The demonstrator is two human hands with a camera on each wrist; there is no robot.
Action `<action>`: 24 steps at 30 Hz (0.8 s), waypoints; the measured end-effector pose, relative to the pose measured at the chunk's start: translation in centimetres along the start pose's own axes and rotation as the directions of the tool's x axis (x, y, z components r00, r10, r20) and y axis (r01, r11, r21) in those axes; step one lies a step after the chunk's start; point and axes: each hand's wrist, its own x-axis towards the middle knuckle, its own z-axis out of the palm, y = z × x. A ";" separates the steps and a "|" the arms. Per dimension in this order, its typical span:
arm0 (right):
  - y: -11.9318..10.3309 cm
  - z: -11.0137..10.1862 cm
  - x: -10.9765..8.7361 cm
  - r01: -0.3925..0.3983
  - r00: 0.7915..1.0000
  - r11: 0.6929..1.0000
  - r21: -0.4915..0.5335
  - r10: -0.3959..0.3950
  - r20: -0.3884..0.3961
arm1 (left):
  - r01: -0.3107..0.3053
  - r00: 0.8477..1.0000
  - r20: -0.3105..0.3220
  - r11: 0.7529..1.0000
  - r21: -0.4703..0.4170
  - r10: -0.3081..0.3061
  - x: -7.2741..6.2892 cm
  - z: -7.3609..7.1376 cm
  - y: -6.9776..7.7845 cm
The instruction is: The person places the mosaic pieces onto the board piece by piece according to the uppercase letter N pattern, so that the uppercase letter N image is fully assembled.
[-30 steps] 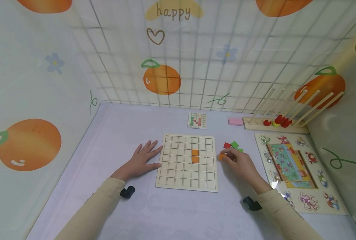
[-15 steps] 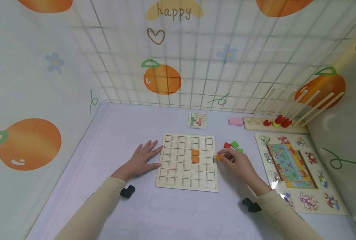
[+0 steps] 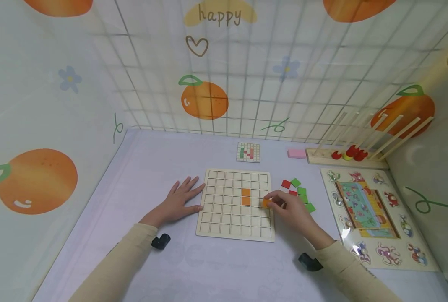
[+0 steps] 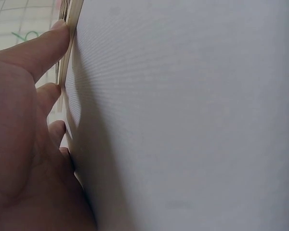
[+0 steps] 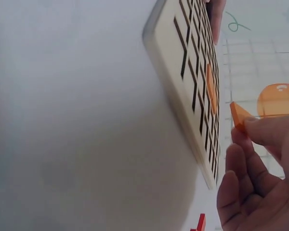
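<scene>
A wooden grid board (image 3: 224, 218) lies mid-table, with two orange tiles (image 3: 246, 196) set one below the other in its cells. My right hand (image 3: 292, 212) pinches another orange square tile (image 5: 239, 116) between thumb and index finger, above the board's right edge; the right wrist view shows it held apart from the surface. My left hand (image 3: 176, 200) rests flat with fingers spread, its thumb and fingertips touching the board's left edge. In the left wrist view the thumb (image 4: 43, 48) lies against the board's side. Several loose green tiles (image 3: 302, 191) and two red tiles (image 3: 286, 184) lie right of the board.
Behind the board lies a small pattern card (image 3: 248, 152) with coloured squares. A pink block (image 3: 296, 154) sits near a wooden peg rack (image 3: 348, 158) with red and yellow beads. An animal puzzle board (image 3: 416, 235) covers the table's right side.
My right hand has moved left from beside the loose tiles to over the board's right edge, carrying the orange tile. More red and green tiles are uncovered. My left hand has stayed put.
</scene>
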 end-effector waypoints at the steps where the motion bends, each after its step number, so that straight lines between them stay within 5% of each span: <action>1: -0.1 0.1 0.0 -0.003 1.000 1.000 0.003 0.003 0.002 | 0.000 1.000 -0.001 1.000 0.001 0.000 0.0 0.0 0.0; 24: -2.3 3.9 0.5 0.042 0.997 0.999 0.023 -0.043 0.060 | 0.005 1.000 0.010 1.000 -0.006 -0.004 0.0 0.0 0.0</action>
